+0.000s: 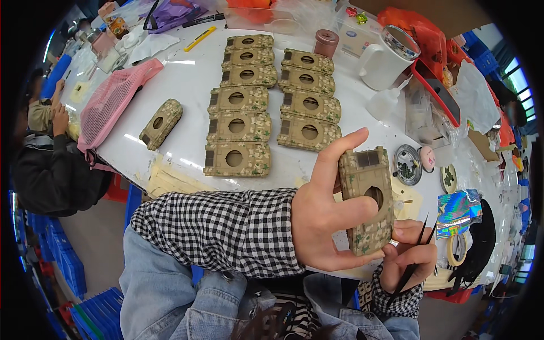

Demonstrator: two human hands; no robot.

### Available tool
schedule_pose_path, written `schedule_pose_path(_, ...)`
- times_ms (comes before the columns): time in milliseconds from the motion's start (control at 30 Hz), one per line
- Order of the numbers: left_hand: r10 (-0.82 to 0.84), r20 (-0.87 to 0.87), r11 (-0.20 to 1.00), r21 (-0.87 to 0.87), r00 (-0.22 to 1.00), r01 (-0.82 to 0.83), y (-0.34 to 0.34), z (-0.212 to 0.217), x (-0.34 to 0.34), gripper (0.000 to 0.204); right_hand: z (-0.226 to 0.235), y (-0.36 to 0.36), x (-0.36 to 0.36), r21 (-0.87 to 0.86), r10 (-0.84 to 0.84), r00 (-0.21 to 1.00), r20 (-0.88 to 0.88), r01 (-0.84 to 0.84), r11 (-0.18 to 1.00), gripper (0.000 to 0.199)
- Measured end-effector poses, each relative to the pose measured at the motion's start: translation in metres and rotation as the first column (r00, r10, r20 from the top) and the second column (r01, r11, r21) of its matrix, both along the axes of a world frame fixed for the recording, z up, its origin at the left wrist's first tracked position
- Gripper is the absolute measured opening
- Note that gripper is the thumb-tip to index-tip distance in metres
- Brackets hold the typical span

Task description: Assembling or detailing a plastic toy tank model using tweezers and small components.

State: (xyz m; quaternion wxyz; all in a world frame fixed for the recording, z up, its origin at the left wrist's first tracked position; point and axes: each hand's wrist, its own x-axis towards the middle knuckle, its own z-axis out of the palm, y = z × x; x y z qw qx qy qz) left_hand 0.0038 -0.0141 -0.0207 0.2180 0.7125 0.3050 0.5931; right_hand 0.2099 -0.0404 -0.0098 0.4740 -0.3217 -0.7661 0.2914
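A camouflage-painted toy tank hull (pixel 367 173) with a round hole in its top is held tilted in my left hand (pixel 331 221). One finger reaches across the hull to the hole. My right hand (pixel 408 260) is closed round black tweezers (pixel 406 278), points facing up and away. Its thumb and a fingertip meet the hull's lower right edge; whether they pinch a small part there cannot be made out. Beyond my left hand, several matching hulls (pixel 238 131) lie in two columns on the white table (pixel 184 119). A single hull (pixel 166 120) rests apart to the left.
Right of my hands are a round dish (pixel 407 177) of small green parts, a lid (pixel 449 178), a shiny pouch (pixel 458 211) and a tape roll (pixel 453 251). A white mug (pixel 377 67) stands farther back. A pink mesh bag (pixel 107 110) hangs over the left edge, near another person (pixel 56 170).
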Motion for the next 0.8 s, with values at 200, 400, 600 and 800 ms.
schedule_pose_path(200,-0.015,0.006,1.000,-0.006,1.000,0.015,-0.0002,-0.0015,0.0000,0.032,-0.0005,0.0005,0.0005,0.009,0.004,1.000,0.003,-0.004,1.000,0.028)
schedule_pose_path(400,-0.026,0.009,1.000,0.001,1.000,0.026,0.0001,-0.0015,0.0002,0.034,-0.0008,0.0009,0.0010,0.004,0.013,1.000,-0.005,-0.013,1.000,0.027)
schedule_pose_path(600,-0.023,-0.079,0.998,0.048,0.997,0.027,0.0020,-0.0019,-0.0040,0.047,-0.0009,0.0022,0.0003,0.017,0.025,1.000,-0.007,-0.025,1.000,0.027)
schedule_pose_path(800,-0.043,-0.080,0.998,0.046,0.996,0.046,0.0032,-0.0051,-0.0036,0.048,0.0011,0.0051,-0.0004,0.054,0.006,1.000,0.007,-0.006,0.999,0.032)
